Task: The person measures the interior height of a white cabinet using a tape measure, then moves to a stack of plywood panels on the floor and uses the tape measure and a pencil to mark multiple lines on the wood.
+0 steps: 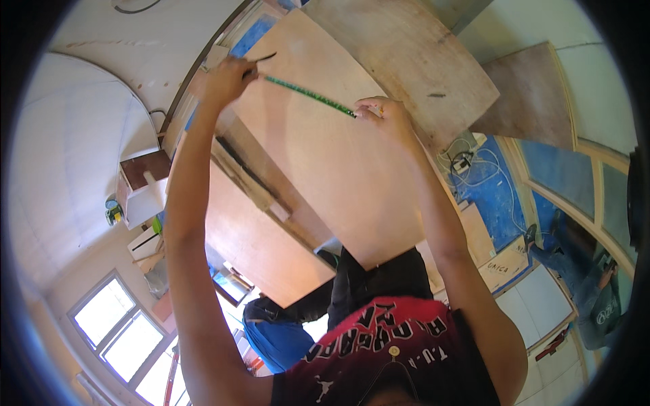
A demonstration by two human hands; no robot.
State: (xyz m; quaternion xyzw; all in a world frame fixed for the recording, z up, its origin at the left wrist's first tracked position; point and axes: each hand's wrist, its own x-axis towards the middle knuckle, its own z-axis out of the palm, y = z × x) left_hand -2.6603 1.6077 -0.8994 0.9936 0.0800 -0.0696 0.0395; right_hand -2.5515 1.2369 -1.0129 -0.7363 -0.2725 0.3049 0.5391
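Across a smooth, pale wooden panel (325, 162) runs a thin, straight green strip (309, 94), its right end pinched by the right hand (388, 115), while the left hand (231, 80), at the panel's far edge, grips a slim dark stick (268, 57), a scuffed brown board (423, 68) lying right of the panel.

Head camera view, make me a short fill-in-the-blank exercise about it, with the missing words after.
1. The strip running between the left hand and the right hand is coloured ____.
2. The thin dark stick juts out from the ____ hand.
3. Another person appears at the picture's ____ side.

Missing words: green; left; right.
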